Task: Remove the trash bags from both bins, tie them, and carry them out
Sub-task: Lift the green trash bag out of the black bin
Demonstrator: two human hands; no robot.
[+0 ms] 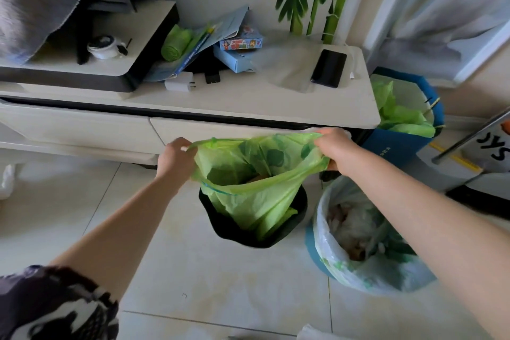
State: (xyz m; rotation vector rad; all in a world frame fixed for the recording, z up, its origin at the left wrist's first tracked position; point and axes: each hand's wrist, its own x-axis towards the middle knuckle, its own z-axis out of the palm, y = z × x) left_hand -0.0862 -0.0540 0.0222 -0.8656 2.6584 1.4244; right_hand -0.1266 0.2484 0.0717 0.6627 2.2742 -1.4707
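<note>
green bag (256, 190) half in black bin (231, 226), both hands' grip on rim

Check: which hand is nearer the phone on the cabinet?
Right. The right hand grips the green bag rim just below and in front of the phone. The left hand grips the opposite rim, well off to the phone's left.
</note>
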